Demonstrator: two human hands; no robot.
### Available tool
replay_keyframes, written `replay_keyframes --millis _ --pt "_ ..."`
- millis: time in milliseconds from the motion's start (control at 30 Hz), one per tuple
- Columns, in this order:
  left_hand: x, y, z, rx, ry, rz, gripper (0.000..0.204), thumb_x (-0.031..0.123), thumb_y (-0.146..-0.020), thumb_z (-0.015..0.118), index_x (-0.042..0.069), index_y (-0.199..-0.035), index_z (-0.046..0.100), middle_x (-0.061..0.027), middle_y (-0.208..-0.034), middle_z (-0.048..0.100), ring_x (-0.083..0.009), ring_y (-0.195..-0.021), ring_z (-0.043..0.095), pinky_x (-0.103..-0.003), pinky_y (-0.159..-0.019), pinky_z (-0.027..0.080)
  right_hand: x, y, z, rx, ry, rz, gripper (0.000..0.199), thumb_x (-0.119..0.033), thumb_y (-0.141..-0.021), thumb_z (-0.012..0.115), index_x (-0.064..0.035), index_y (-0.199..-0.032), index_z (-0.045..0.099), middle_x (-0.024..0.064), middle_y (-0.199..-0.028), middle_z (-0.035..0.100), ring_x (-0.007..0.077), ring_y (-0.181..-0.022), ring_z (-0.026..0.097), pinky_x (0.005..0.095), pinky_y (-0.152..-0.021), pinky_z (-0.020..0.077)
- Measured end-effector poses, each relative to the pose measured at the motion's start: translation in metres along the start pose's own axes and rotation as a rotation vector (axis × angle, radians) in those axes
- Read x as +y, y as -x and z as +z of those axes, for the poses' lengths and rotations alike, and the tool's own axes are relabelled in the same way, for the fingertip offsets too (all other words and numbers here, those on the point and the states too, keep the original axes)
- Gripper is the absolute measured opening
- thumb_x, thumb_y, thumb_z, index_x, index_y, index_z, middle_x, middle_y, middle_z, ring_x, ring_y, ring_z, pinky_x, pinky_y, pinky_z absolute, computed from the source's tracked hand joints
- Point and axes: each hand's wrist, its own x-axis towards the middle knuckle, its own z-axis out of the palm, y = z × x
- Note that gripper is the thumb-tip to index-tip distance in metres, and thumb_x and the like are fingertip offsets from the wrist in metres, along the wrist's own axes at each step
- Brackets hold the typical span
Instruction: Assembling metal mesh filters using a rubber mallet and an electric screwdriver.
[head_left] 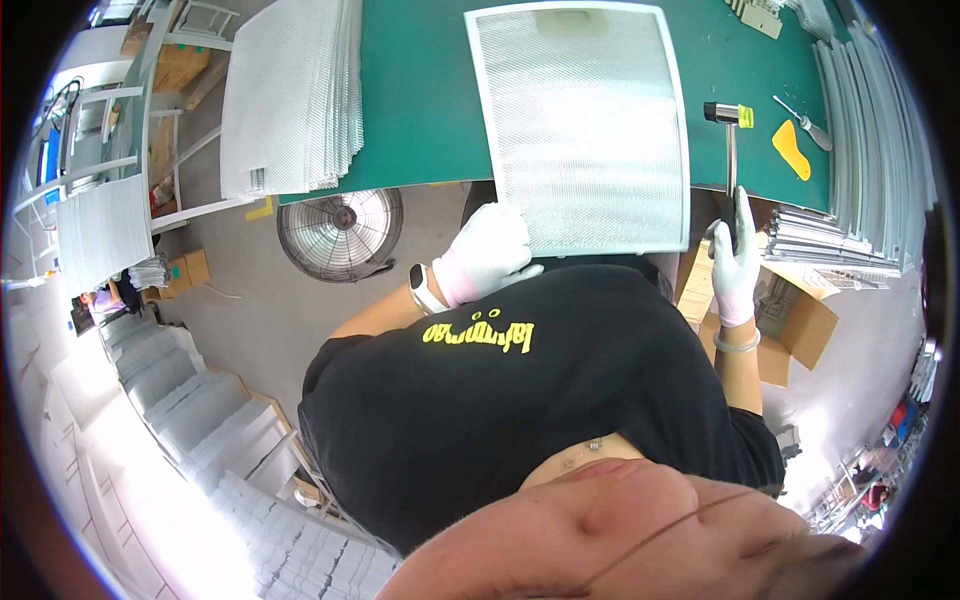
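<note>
A rectangular metal mesh filter panel (580,125) in a pale frame lies on the green table (420,100), its near edge hanging over the table's front. My left hand (488,252), in a white glove with a watch at the wrist, rests at the panel's near left corner and touches the frame. My right hand (735,262), also gloved, is closed around the handle end of a mallet (730,140). The mallet's black and yellow head lies on the table just right of the panel.
A stack of loose mesh sheets (290,90) sits on the table's left end. A yellow scraper (792,150) and a screwdriver (805,122) lie right of the mallet. Stacked frames (865,150) line the right side. A floor fan (340,232) and a cardboard box (800,325) stand below the table.
</note>
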Motion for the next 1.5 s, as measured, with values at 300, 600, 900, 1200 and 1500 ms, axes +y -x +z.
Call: replay_keyframes --millis 300,600,900,1200,1500 --pt "-0.063 -0.128 -0.038 0.142 -0.454 -0.05 0.038 0.037 -0.088 0.066 0.003 -0.107 0.064 -0.0155 -0.11 0.061 -0.0344 -0.104 0.056 -0.048 -0.097 0.044 -0.022 -0.023 0.012 0.026 0.088 -0.086 0.055 0.0 -0.094 0.056 0.0022 -0.148 0.045 0.0244 -0.14 0.058 0.0266 -0.111 0.068 0.0306 -0.093 0.0507" --pt "-0.103 -0.16 0.015 -0.009 -0.696 -0.513 0.093 0.065 -0.09 0.054 -0.003 -0.15 0.035 -0.0267 -0.16 0.026 -0.0444 -0.151 0.018 -0.056 -0.122 0.012 -0.053 -0.063 0.005 0.243 0.376 -0.53 0.047 -0.002 -0.096 0.057 0.0031 -0.142 0.052 0.0233 -0.134 0.062 0.0348 -0.115 0.066 0.0358 -0.098 0.0506" --pt "-0.104 -0.16 0.015 0.053 -0.614 -0.49 0.091 0.063 -0.088 0.057 -0.001 -0.149 0.039 -0.0262 -0.159 0.027 -0.0428 -0.15 0.021 -0.056 -0.122 0.013 -0.041 -0.129 0.016 0.195 0.635 -0.411 0.056 -0.012 -0.097 0.056 -0.0253 -0.15 0.045 0.0187 -0.089 0.065 0.0373 -0.078 0.066 0.0461 -0.07 0.0538" --pt "-0.104 -0.147 0.001 0.151 -0.577 -0.411 0.072 0.052 -0.092 0.061 0.001 -0.141 0.052 -0.0232 -0.152 0.042 -0.0399 -0.147 0.032 -0.053 -0.121 0.022 -0.066 -0.12 0.025 0.117 0.708 -0.327 0.056 -0.008 -0.097 0.059 -0.0202 -0.15 0.047 0.0191 -0.093 0.066 0.0359 -0.081 0.066 0.0418 -0.072 0.0535" --pt "-0.046 0.001 -0.014 0.903 0.473 -0.444 0.021 0.001 -0.099 0.05 -0.005 -0.088 0.067 -0.0085 -0.091 0.069 -0.0139 -0.081 0.063 -0.026 -0.077 0.05 -0.117 -0.126 0.12 -0.09 0.582 -0.726 0.057 -0.011 -0.095 0.058 -0.0221 -0.15 0.047 0.0123 -0.087 0.066 0.0305 -0.073 0.067 0.0393 -0.067 0.0566"
